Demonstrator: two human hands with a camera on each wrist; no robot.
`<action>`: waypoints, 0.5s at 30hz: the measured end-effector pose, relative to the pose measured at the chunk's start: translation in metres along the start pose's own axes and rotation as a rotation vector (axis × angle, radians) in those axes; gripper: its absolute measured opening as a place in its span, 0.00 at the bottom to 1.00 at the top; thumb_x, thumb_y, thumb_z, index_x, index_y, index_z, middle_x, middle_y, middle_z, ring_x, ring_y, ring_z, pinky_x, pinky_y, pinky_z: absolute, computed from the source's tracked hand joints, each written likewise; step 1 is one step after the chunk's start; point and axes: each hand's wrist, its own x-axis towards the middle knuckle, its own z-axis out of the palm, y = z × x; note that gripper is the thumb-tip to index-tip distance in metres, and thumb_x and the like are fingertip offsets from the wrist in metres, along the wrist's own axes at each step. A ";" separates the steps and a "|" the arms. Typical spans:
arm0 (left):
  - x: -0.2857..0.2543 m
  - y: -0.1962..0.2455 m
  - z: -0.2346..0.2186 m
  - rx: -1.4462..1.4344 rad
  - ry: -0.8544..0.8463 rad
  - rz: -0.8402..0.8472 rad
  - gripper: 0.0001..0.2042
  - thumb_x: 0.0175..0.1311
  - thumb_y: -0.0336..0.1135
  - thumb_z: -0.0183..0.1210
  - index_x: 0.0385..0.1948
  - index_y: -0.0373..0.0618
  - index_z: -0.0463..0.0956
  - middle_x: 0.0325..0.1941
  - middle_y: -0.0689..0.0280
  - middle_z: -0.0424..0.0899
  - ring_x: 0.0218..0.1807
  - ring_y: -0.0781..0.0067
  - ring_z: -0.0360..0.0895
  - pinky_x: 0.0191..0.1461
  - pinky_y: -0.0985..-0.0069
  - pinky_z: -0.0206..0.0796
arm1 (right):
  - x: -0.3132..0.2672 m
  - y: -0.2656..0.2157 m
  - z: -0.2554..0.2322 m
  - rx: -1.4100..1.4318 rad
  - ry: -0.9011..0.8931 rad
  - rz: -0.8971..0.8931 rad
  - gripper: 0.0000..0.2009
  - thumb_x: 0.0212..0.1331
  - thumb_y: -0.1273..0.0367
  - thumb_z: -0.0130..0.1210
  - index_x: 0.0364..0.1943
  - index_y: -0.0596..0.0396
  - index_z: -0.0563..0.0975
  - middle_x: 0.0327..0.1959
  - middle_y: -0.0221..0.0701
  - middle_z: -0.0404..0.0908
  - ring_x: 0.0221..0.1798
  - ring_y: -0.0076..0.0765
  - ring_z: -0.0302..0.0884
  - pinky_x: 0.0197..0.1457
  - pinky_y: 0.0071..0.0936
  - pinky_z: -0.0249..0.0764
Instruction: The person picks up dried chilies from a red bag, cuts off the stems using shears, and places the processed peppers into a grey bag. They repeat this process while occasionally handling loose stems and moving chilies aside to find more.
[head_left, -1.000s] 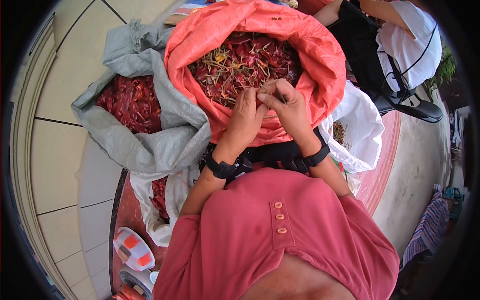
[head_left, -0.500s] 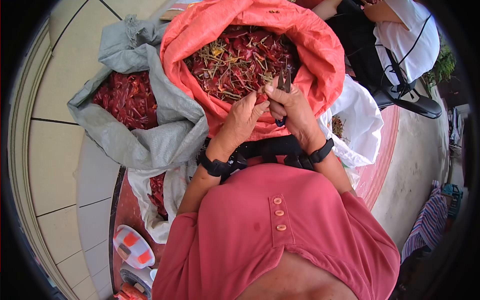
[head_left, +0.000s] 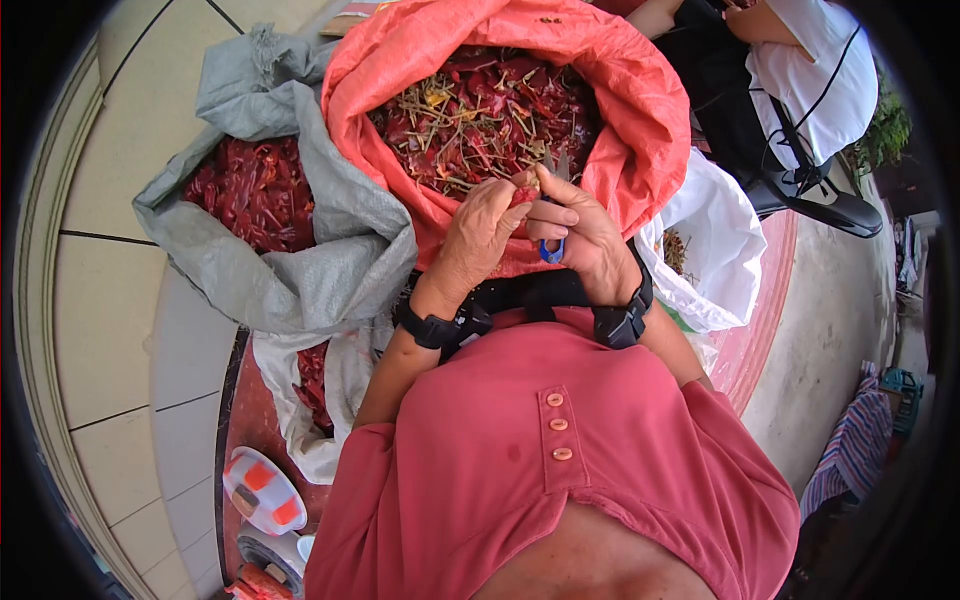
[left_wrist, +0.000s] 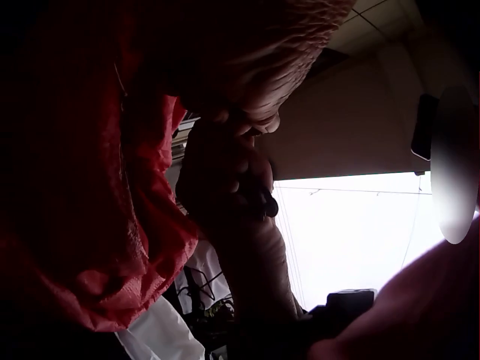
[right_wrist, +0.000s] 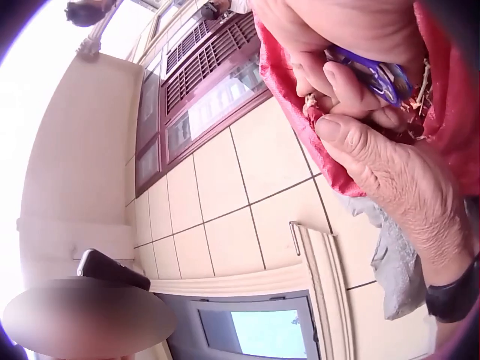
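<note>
Both hands meet over the near edge of a coral-red woven sack (head_left: pixel 640 110), which holds dried red chilies (head_left: pixel 545 110) mixed with straw-like stems. Between the fingers of my left hand (head_left: pixel 478 238) is a red dried chili (head_left: pixel 523 196), mostly covered by the fingertips. My right hand (head_left: pixel 590 242) grips scissors (head_left: pixel 551 252) with blue handles, their blades pointing away past the fingers. Its thumb and fingertips are right at the chili's stem end. In the right wrist view, the blue scissor handles (right_wrist: pixel 375 75) sit within the curled fingers, and the left thumb presses the chili (right_wrist: pixel 313 111).
A grey sack (head_left: pixel 370 270) of red chilies stands to the left, with a smaller white sack (head_left: pixel 285 385) below it. On the right, another white sack (head_left: pixel 725 250) holds stems. A plastic tub (head_left: pixel 265 490) lies lower left. Another person (head_left: pixel 815 80) sits at upper right.
The scissors, mostly hidden a second ago, came into view with blades up. My right hand has since turned, showing more of the blue handles, and the chili stays between the fingertips.
</note>
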 end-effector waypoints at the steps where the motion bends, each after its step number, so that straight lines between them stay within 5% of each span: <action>1: 0.000 0.001 -0.001 -0.004 0.004 0.024 0.21 0.71 0.47 0.46 0.48 0.33 0.69 0.47 0.47 0.76 0.51 0.44 0.72 0.54 0.61 0.65 | 0.000 0.000 0.000 0.009 -0.025 0.018 0.11 0.70 0.64 0.46 0.37 0.54 0.76 0.12 0.16 0.61 0.13 0.12 0.52 0.17 0.13 0.53; 7: 0.001 0.005 -0.002 -0.053 0.026 0.072 0.15 0.69 0.40 0.48 0.48 0.39 0.72 0.43 0.55 0.77 0.46 0.52 0.73 0.55 0.62 0.63 | -0.002 0.001 0.005 0.059 -0.114 0.091 0.13 0.72 0.61 0.42 0.40 0.54 0.74 0.09 0.17 0.58 0.13 0.15 0.50 0.17 0.14 0.53; 13: -0.008 0.001 0.005 -0.205 0.074 0.003 0.14 0.70 0.39 0.49 0.47 0.37 0.72 0.37 0.57 0.75 0.40 0.58 0.75 0.45 0.70 0.67 | -0.007 0.000 0.009 0.032 -0.084 0.116 0.14 0.72 0.61 0.41 0.41 0.56 0.73 0.10 0.17 0.58 0.13 0.13 0.50 0.17 0.13 0.52; 15: -0.013 -0.001 0.006 -0.377 0.016 -0.136 0.13 0.72 0.39 0.48 0.45 0.37 0.72 0.34 0.60 0.74 0.37 0.64 0.74 0.42 0.73 0.66 | -0.008 0.000 0.009 0.060 -0.112 0.130 0.14 0.72 0.61 0.41 0.41 0.57 0.73 0.10 0.17 0.58 0.13 0.13 0.51 0.17 0.13 0.52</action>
